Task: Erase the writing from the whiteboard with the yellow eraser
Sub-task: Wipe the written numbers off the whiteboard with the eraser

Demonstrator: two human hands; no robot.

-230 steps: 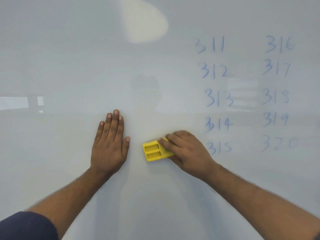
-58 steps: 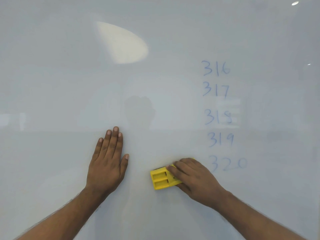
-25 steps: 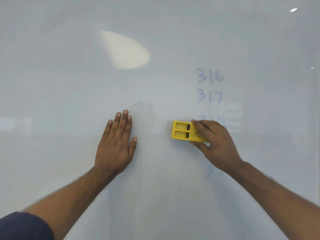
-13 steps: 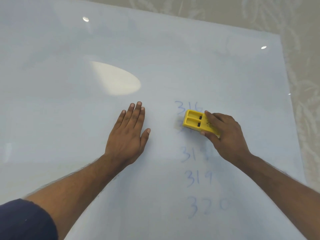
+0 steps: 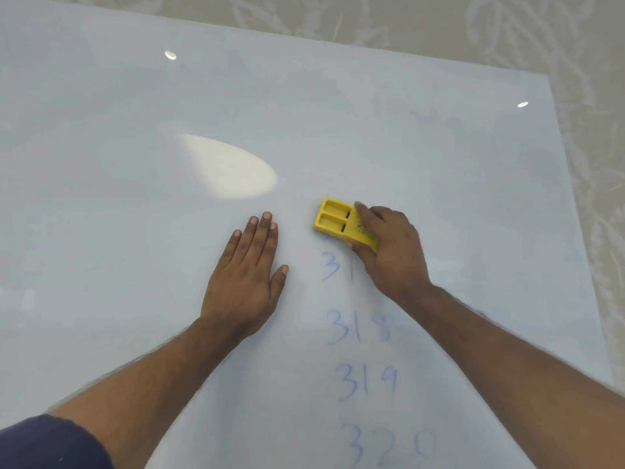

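The whiteboard fills most of the view. My right hand grips the yellow eraser and holds it flat on the board, just above a column of blue numbers. A partly hidden "31" sits right under the eraser, then "318", "319" and "320" run down toward me. My left hand lies flat on the board with straight fingers, left of the eraser and apart from it.
The board's top and right edges show, with a beige leaf-patterned wall behind them. A bright oval light reflection lies on the board above my left hand.
The eraser has passed over the "316" at the top of the column, which is gone now. An earlier left column, 311 to 315, has been wiped away. My left hand stays flat.
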